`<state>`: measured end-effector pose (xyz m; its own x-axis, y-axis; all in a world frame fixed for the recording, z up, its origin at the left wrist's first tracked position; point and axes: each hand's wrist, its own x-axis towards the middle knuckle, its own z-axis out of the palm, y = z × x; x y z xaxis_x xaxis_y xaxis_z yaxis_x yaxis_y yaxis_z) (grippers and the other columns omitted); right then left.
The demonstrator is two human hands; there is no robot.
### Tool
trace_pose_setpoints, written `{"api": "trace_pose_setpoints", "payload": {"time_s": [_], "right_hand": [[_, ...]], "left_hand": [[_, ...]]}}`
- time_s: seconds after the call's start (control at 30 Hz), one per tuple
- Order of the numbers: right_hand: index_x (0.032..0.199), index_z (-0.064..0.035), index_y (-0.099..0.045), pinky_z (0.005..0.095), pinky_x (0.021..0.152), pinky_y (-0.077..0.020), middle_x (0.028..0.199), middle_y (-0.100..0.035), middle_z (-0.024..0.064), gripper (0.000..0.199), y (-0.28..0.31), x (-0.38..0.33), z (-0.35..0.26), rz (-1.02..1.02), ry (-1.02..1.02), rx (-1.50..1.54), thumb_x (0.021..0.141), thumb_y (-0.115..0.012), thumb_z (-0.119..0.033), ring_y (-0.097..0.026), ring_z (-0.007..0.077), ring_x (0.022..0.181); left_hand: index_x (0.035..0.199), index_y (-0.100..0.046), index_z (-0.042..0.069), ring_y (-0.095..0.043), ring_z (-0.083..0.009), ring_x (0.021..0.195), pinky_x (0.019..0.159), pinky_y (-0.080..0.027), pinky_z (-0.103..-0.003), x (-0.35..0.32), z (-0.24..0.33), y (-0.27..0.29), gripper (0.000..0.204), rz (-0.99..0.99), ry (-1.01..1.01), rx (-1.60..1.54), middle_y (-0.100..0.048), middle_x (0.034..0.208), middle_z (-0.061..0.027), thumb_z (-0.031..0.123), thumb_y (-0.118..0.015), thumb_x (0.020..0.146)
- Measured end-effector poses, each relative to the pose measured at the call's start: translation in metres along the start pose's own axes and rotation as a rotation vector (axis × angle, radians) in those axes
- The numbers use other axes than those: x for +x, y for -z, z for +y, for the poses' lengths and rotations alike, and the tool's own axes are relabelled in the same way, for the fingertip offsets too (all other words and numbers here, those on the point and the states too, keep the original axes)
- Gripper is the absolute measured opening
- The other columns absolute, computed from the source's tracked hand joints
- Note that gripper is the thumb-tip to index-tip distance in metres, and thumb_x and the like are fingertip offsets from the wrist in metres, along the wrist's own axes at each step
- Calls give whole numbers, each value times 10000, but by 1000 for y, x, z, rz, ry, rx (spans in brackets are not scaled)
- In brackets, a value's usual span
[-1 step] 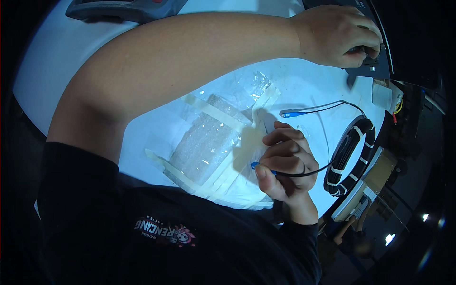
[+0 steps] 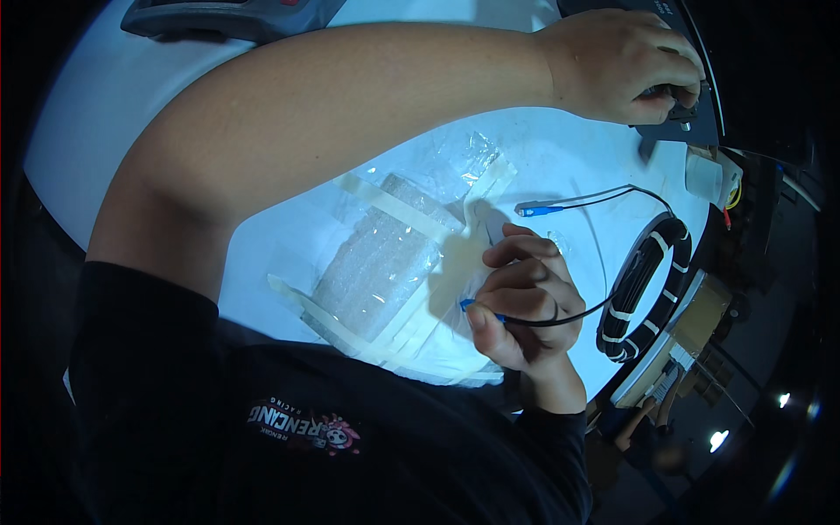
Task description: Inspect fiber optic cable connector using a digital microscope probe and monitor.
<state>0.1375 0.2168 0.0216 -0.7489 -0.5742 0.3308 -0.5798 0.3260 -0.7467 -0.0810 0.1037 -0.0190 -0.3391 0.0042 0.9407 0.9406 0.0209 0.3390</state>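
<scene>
My right hand (image 2: 525,302) is closed on a thin black cable with a blue connector (image 2: 468,304) poking out by the thumb. The cable runs right into a black coil (image 2: 643,289) bound with white bands. Its other end, with a second blue connector (image 2: 535,210), lies on the white table (image 2: 131,105) just above my right hand. My left arm reaches across the table to the upper right, where my left hand (image 2: 626,66) grips a dark device (image 2: 678,118) at the table's edge. A clear plastic bag (image 2: 376,262) held with pale tape strips lies left of my right hand.
A dark grey flat device (image 2: 227,17) sits at the table's far left edge. A small white block (image 2: 704,175) lies right of the coil's top, and a cardboard box (image 2: 700,324) stands off the table's right edge. The surroundings are dark.
</scene>
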Motion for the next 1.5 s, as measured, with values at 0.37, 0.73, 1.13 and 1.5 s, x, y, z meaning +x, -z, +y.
{"api": "trace_pose_setpoints", "payload": {"time_s": [0.37,0.73,1.13,1.5], "right_hand": [[813,-97,-687,483,957,-551,702,-637,40,183,2,1,0,-10,4,-15,742,-856,-104,-710,291,866],[846,-75,-697,483,927,-565,752,-674,52,175,0,2,1,-12,46,47,751,-843,-82,-714,302,881],[908,-79,-723,481,975,-555,808,-723,54,186,1,-1,3,-4,29,74,781,-857,-106,-725,303,942],[895,-74,-706,512,988,-543,764,-715,63,172,0,-3,2,-21,17,41,847,-845,-163,-710,319,937]], "left_hand": [[962,-630,31,-602,-377,1091,990,-489,-463,1,6,4,117,-3,14,-4,-637,1136,-165,76,-658,858],[939,-633,36,-598,-368,1084,992,-485,-458,0,0,-1,92,8,1,-4,-634,1105,-161,72,-652,856],[938,-631,37,-599,-377,1084,994,-485,-467,0,-1,-2,91,19,-11,4,-634,1112,-171,80,-647,860],[1003,-748,148,-672,-220,1115,1041,-527,-388,-2,1,-7,124,-74,86,284,-726,1180,-18,207,-691,912]]}}
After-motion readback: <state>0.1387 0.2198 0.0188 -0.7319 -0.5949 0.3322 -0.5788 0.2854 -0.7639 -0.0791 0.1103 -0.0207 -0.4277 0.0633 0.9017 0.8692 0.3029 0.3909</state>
